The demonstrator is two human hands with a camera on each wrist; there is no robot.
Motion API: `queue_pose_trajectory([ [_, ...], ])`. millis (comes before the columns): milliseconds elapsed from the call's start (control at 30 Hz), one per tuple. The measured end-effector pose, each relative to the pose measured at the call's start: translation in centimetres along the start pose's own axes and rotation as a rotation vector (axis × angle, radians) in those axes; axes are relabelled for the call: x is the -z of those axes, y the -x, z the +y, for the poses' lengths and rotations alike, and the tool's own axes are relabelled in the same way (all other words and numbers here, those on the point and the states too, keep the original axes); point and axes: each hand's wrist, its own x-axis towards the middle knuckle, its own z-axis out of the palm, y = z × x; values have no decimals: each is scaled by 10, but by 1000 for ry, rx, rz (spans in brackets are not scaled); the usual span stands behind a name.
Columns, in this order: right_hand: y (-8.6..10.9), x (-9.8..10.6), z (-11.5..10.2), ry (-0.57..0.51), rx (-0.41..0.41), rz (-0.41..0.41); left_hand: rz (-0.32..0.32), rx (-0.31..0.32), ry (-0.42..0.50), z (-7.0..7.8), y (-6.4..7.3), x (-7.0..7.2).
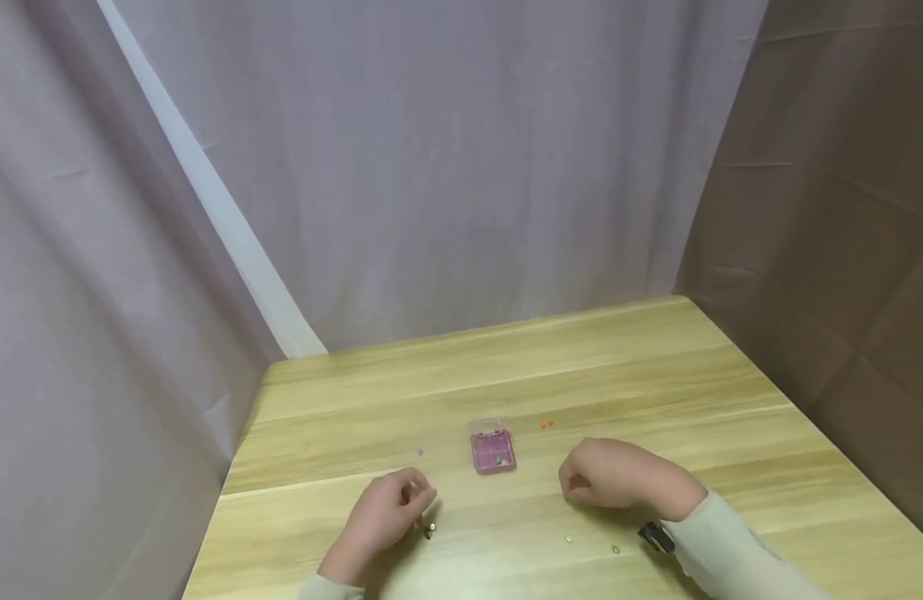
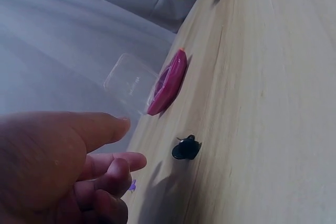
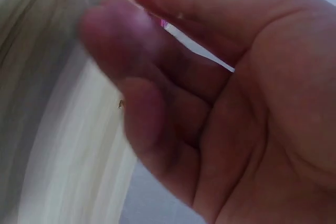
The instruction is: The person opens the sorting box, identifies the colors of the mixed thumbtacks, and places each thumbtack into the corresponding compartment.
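My left hand (image 1: pixel 392 508) hovers near a small dark, shiny piece (image 2: pixel 186 148) on the table. In the left wrist view its thumb and fingers stand apart from that piece and hold nothing visible. My right hand (image 1: pixel 607 475) is above the table, right of the box, with loosely curled fingers (image 3: pixel 144 114) and nothing visible in them. Between the hands lies a small magenta compartment box (image 1: pixel 493 452), its clear lid (image 2: pixel 131 80) raised at the back. A small green piece (image 1: pixel 499 460) is in a front right compartment.
Two tiny orange pieces (image 1: pixel 546 423) lie right of the box, a purple one (image 1: pixel 421 451) left of it. Two small green pieces (image 1: pixel 569 539) are near the front, by the right forearm. Curtains (image 1: pixel 461 167) hang behind the wooden table (image 1: pixel 341 400).
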Motion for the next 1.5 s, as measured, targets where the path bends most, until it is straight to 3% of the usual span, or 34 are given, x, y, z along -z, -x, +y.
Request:
queue_pose_trajectory([
  [333, 11, -18, -19, 46, 8, -35, 25, -18, -3, 0, 2, -2],
  [733, 11, -42, -20, 36, 49, -42, 3, -14, 7, -1, 7, -6],
  [1100, 6, -41, -17, 80, 47, 11, 1, -19, 10, 2, 4, -4],
  [1500, -3, -31, -4, 33, 50, 38, 1, -27, 5, 5, -1, -2],
])
